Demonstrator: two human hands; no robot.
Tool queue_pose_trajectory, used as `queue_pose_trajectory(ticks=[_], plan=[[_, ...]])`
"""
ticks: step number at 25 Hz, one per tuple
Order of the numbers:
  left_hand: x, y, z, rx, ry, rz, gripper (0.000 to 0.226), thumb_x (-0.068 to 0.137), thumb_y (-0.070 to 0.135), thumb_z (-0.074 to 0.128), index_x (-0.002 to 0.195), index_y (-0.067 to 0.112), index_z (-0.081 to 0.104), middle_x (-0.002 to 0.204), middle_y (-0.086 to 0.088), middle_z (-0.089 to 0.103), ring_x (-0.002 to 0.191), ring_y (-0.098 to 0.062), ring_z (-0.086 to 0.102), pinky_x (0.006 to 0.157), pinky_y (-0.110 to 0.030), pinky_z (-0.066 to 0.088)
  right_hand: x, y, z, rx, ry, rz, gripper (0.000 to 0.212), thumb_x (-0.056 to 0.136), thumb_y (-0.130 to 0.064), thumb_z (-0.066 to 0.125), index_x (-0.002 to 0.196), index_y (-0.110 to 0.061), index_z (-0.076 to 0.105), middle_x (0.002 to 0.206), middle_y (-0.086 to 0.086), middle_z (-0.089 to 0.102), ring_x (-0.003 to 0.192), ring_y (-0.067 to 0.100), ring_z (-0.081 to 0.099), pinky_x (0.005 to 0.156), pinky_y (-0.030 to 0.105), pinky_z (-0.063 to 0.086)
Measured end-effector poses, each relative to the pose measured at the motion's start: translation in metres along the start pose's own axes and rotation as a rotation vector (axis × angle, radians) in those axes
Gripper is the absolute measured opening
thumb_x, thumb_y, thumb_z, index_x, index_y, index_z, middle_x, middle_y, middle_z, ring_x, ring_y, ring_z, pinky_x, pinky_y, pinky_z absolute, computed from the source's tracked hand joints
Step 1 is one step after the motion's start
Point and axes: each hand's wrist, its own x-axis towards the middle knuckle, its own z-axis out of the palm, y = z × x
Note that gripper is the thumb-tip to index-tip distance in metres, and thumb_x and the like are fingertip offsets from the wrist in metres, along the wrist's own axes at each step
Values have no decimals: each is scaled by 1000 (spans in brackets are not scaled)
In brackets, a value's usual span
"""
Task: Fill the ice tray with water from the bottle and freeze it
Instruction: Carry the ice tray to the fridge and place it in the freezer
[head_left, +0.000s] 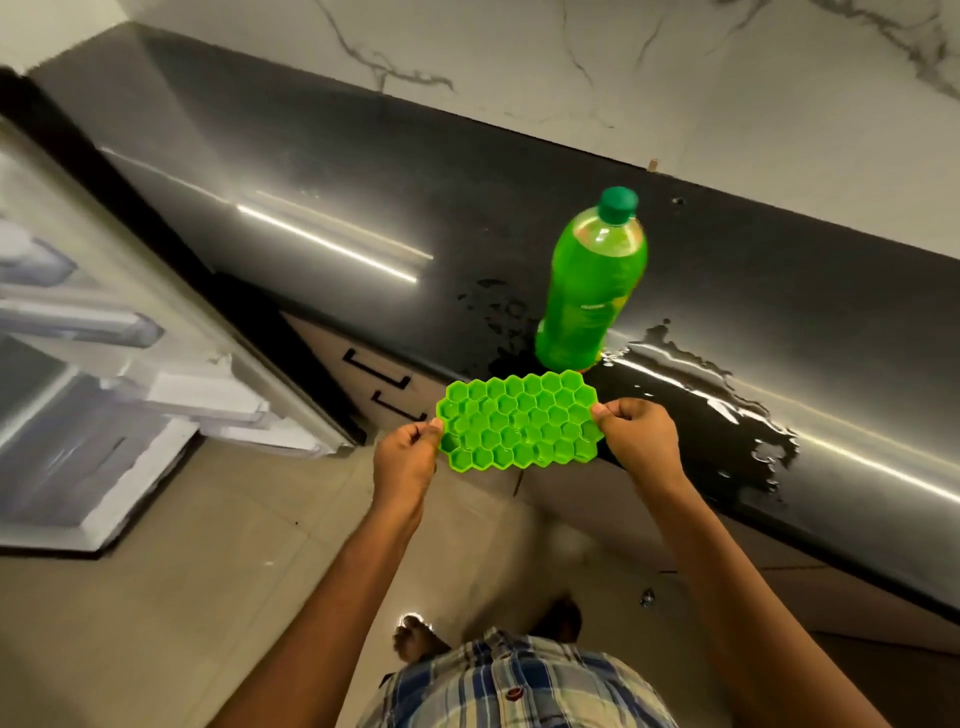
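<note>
A bright green honeycomb ice tray (519, 421) is held level in the air, just off the front edge of the black counter. My left hand (408, 457) pinches its left end and my right hand (641, 439) pinches its right end. Its cells glisten, but I cannot tell how full they are. A green plastic bottle (595, 283) with a green cap on stands upright on the counter just behind the tray, untouched.
The black counter (363, 182) carries puddles of spilled water (722, 410) right of the bottle and small drops to its left. An open fridge door (93, 395) with white shelves stands at the left. Drawers with black handles (376, 371) sit below the counter.
</note>
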Motion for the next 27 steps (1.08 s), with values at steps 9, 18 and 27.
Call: queue_pose_trajectory(ticks=[9,18,27], plan=[[21,-17,-174,-116,233,-90,28,89,22,63,62,16,61,47,3,41,47,-14,30,48,-28,27,-55,-89,153,-44,-210,-178,32,87,-19,67,55,-17,62,52,-4,59,53,8,51,58,27,40],[28,-35,-330,-236,492,-160,26,89,20,63,63,19,65,43,5,42,44,-13,31,46,-25,27,-112,-179,300,-83,-472,-327,25,87,-21,66,66,-8,69,54,2,62,52,11,51,59,28,41],[40,-54,-433,-386,734,-231,26,90,21,61,66,12,63,52,-3,39,46,-14,27,46,-24,23,-148,-255,432,-170,-679,-497,41,88,-25,67,61,4,55,55,10,42,54,17,39,58,29,35]])
